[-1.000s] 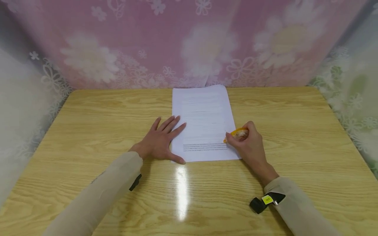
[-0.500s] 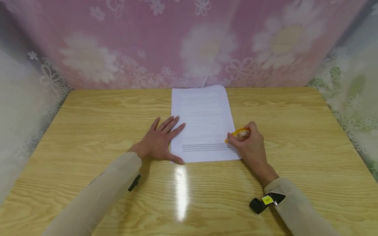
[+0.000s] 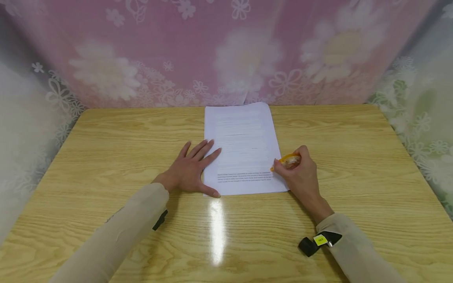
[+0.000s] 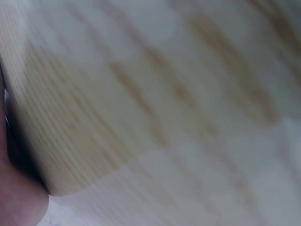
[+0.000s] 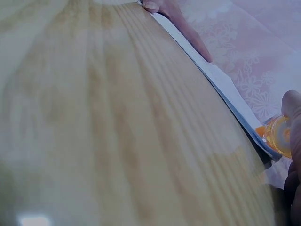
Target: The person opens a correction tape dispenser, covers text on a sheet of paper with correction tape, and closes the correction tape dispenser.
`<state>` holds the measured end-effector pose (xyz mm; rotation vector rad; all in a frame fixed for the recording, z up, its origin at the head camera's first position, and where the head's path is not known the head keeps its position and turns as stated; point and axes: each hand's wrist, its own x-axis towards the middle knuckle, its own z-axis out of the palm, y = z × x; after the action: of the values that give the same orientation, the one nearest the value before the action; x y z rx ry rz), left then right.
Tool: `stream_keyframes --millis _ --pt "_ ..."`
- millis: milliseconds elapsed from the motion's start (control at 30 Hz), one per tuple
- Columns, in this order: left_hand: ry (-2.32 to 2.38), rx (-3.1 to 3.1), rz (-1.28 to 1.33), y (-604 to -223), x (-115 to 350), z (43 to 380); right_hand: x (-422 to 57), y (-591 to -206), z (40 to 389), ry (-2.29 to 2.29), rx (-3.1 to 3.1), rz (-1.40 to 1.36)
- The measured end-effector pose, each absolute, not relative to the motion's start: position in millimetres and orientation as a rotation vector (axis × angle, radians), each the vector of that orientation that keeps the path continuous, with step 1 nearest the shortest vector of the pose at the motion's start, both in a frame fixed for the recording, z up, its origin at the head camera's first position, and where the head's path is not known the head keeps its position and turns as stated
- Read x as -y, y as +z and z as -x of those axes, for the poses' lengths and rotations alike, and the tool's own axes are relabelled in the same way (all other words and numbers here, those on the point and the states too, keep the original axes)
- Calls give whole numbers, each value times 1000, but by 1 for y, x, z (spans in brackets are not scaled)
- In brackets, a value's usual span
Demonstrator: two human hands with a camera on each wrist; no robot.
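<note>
A stack of white paper (image 3: pixel 240 153) lies on the table, with several lines of print near its lower edge and whitish bands above them. My left hand (image 3: pixel 189 171) rests flat on the left margin, fingers and thumb spread. At the right margin, my right hand (image 3: pixel 301 177) pinches an orange correction tape (image 3: pixel 290 161) with a clear body, its tip at the right end of the top printed line. In the right wrist view the correction tape (image 5: pixel 277 134) meets the paper's edge. The left wrist view shows mostly blurred tabletop, with part of the hand (image 4: pixel 21 197) at lower left.
The wood-grain table (image 3: pixel 134 125) extends on both sides of the paper. A pink flowered curtain (image 3: pixel 177 55) hangs behind its far edge. Black wrist cameras sit at both sleeves, the right one (image 3: pixel 309 245) near the tabletop.
My right hand has slid slightly to the right with the correction tape along the printed line. The left hand stays in place on the paper; the head view has shifted a little.
</note>
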<state>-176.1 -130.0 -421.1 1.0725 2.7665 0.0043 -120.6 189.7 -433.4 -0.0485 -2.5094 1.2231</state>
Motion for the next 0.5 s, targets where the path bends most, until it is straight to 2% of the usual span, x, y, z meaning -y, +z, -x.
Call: stream_keyframes --millis 300,500 --pt "5 -2777 -1080 -420 130 178 -193 -434 122 1256 2451 69" --pt "13 -2754 -1065 -424 131 177 -199 -435 121 1563 2275 218"
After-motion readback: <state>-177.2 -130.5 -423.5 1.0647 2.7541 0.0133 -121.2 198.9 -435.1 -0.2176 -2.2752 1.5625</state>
